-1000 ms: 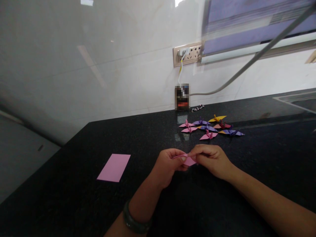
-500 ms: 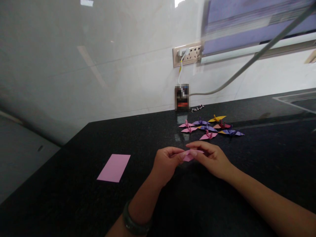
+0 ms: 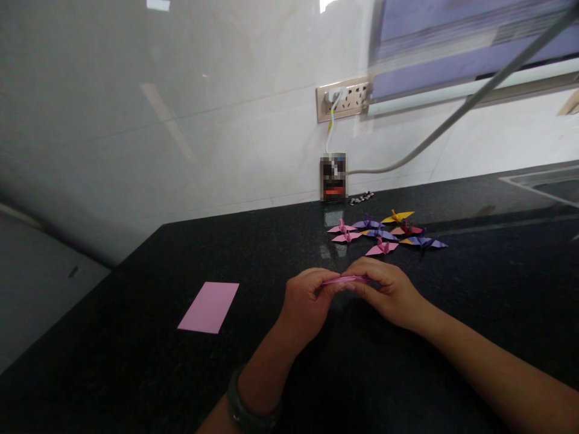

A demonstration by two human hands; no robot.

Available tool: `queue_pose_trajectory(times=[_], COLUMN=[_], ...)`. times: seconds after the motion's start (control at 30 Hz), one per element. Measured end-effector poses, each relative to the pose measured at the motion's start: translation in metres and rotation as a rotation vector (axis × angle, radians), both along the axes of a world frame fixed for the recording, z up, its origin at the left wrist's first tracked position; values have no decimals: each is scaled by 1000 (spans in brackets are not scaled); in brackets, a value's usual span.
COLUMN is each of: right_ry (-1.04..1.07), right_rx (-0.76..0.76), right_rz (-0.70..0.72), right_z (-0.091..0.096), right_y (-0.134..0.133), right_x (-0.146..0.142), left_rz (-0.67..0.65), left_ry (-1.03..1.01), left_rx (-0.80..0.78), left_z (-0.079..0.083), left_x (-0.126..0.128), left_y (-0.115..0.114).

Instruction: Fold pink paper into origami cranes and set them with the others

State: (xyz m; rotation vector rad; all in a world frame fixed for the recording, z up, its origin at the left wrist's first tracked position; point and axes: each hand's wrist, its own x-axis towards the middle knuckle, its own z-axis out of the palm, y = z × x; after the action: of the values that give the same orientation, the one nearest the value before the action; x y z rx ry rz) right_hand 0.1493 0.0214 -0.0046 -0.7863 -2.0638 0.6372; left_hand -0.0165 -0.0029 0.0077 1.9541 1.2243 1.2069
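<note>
A folded piece of pink paper (image 3: 347, 279) is pinched between my two hands, seen nearly edge-on as a thin strip. My left hand (image 3: 307, 301) grips its left end between thumb and fingers, a dark bangle (image 3: 246, 410) around that wrist. On the other end, my right hand (image 3: 388, 292) pinches with thumb below and fingers above; the fingertips of both hands almost meet. Just beyond the hands lie several folded paper cranes: a pink crane (image 3: 382, 247) nearest, a yellow crane (image 3: 397, 216), a red crane (image 3: 407, 229) and purple ones (image 3: 423, 242).
A flat sheet of pink paper (image 3: 210, 307) lies on the black countertop (image 3: 136, 361) to the left. Against the wall stands a small box-like object (image 3: 333, 178), blurred out, beside a beaded string (image 3: 362, 198). A grey cable (image 3: 429, 141) runs up right, near a wall socket (image 3: 342, 99).
The pink paper has turned from showing a flat face to nearly edge-on. My right fingers have come down onto it, and both hands' fingertips have drawn closer together.
</note>
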Motion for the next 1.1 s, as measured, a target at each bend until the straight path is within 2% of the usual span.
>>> queue_pose_trajectory(times=[0.37, 0.8, 1.0, 1.1], right_ry=[26, 47, 61, 78], right_rx=[-83, -132, -134, -134], right_rz=[-19, -2, 29, 32], right_z=[0, 0, 3, 4], right_y=[-2, -3, -7, -9], right_x=[-1, 0, -2, -3], left_rz=[18, 39, 18, -21], left_ry=[44, 4, 0, -70], left_rx=[-52, -114, -157, -214], left_z=[-2, -4, -5, -5], left_x=[-2, -1, -1, 0], left_y=[0, -1, -2, -3])
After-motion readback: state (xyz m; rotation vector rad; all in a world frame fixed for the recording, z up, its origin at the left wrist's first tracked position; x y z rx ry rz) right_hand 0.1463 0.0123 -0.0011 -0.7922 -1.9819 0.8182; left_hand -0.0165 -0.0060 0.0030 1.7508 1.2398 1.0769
